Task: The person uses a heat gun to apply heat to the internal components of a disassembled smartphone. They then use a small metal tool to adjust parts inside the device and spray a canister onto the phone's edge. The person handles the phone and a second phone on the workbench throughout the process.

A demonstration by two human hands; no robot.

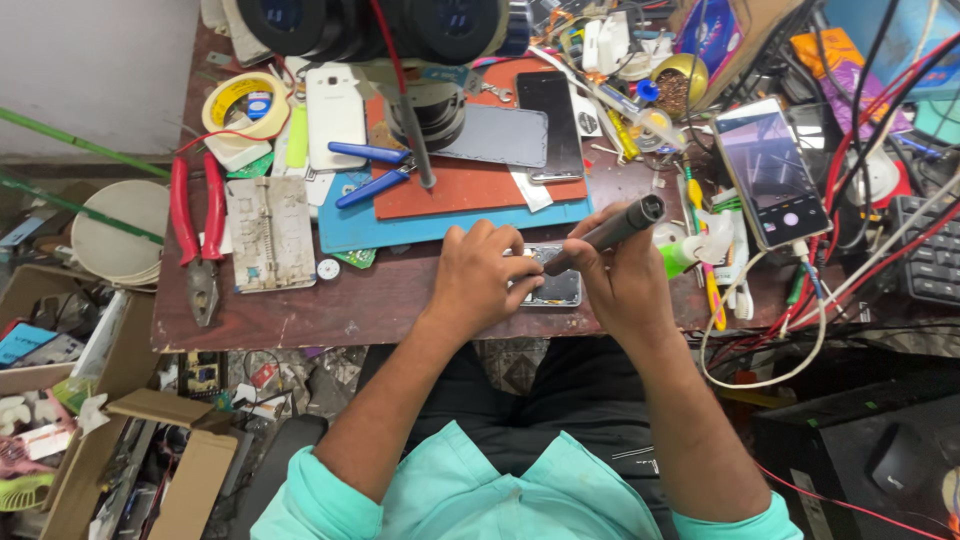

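My left hand (480, 275) presses down on an opened phone (556, 288) lying at the front edge of the brown table (340, 305). My right hand (615, 275) grips a dark grey powered screwdriver (610, 232), tilted with its tip down on the phone's top left. Most of the phone is hidden under both hands. A red mat (470, 185) on a blue mat (440, 225) lies just behind the hands, with a dark phone (555, 120) and a separate dark screen panel (500, 135) on it.
Red-handled pliers (200, 225), a metal holder plate (270, 232), tape rolls (245, 100), a white phone (335, 115) and blue tweezers (370, 170) lie left. A lit phone (772, 172) on a stand, cables (860, 200) and a keyboard (930, 250) crowd the right. Cardboard boxes (130, 440) sit below left.
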